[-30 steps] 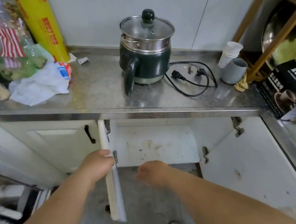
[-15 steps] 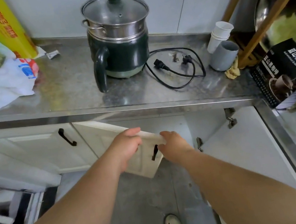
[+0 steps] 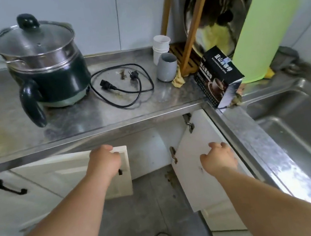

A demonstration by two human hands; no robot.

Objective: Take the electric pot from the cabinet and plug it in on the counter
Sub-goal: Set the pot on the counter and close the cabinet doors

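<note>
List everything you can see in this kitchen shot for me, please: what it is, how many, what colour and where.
electric pot: one, dark green with steel top and glass lid, on the counter at left
power cord: one, black, loose on the counter right of the pot, both plugs free
counter: one, steel, across the middle
paper cups: a small stack, white, by the wall
grey cup: one, in front of the stack
coffee box: one, black, at the counter corner
cutting board: one, light green, leaning at right
wooden rack: one, behind the cups
sink: one, steel, far right
cabinet doors: two, white, part open below the counter
left hand: on the left door's top edge
right hand: on the right door
</note>
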